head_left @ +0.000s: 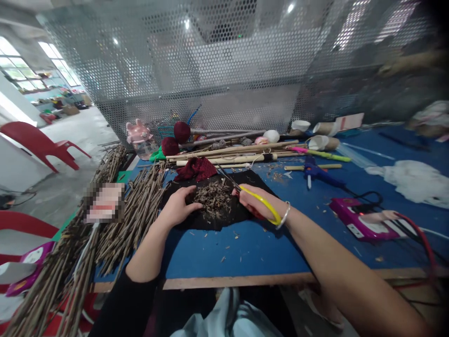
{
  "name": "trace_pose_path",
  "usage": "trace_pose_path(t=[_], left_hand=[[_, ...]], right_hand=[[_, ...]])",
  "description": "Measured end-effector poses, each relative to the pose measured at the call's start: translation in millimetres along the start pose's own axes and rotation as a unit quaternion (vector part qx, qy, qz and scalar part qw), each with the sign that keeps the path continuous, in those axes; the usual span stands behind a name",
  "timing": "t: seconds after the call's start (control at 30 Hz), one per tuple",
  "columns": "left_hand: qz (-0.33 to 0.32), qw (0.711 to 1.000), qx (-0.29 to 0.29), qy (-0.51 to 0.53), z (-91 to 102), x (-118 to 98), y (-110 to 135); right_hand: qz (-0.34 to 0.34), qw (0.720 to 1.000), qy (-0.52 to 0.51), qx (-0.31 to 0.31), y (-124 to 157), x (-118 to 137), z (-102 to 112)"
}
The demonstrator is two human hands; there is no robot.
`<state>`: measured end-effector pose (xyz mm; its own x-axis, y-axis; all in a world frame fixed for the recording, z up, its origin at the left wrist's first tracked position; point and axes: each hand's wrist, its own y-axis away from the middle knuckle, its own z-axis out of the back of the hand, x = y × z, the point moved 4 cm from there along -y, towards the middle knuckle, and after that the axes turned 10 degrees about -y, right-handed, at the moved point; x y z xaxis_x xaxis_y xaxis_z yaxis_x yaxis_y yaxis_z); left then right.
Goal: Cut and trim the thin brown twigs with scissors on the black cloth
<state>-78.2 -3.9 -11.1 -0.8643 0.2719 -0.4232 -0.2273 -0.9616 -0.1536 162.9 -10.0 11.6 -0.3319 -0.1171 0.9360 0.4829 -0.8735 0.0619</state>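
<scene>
A heap of short brown twig pieces (214, 197) lies on a black cloth (206, 223) at the middle of the blue table. At the heap's left edge rests my left hand (180, 205), thumb and fingers apart, holding nothing. My right hand (253, 202), to the right of the heap, is closed around scissors with yellow handles (264, 202). Their dark blades point up and left over the cloth. Behind the heap is a crumpled dark red cloth (196, 169). Left of my left hand, long thin sticks (135, 210) lie in a loose pile.
Wooden rods (228, 152) and dark red balls (182, 132) lie along the back, before a perforated metal screen (228, 70). On the right are a blue glue gun (317, 172), a purple power strip (361, 220) with cables, and a white plastic bag (416, 180). Stick bundles overhang the left edge.
</scene>
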Motion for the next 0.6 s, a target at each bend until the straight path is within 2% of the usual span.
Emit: trace_pose_path(t=[0.03, 0.1, 0.17, 0.27, 0.4, 0.6], left_hand=[[0.007, 1.000, -0.002, -0.001, -1.7, 1.1, -0.7], [0.017, 1.000, -0.002, -0.007, -4.7, 3.5, -2.2], [0.013, 1.000, 0.004, -0.017, -7.2, 4.6, -4.1], [-0.005, 0.999, 0.008, -0.033, -9.0, 3.0, -6.7], [0.023, 1.000, 0.007, -0.006, -7.8, 0.5, -7.6], [0.057, 0.997, -0.011, 0.048, -0.9, -1.4, -4.6]], right_hand=[[-0.029, 0.995, -0.084, 0.040, 2.8, 2.1, -2.4], [-0.105, 0.968, -0.196, 0.120, 10.5, 7.3, -8.6], [-0.174, 0.939, -0.227, 0.190, 19.5, 12.9, -14.9], [-0.260, 0.911, -0.210, 0.243, 30.1, 15.7, -23.8], [-0.349, 0.882, -0.192, 0.251, 34.1, 11.5, -39.9], [-0.370, 0.878, -0.220, 0.211, 19.0, 14.1, -61.9]])
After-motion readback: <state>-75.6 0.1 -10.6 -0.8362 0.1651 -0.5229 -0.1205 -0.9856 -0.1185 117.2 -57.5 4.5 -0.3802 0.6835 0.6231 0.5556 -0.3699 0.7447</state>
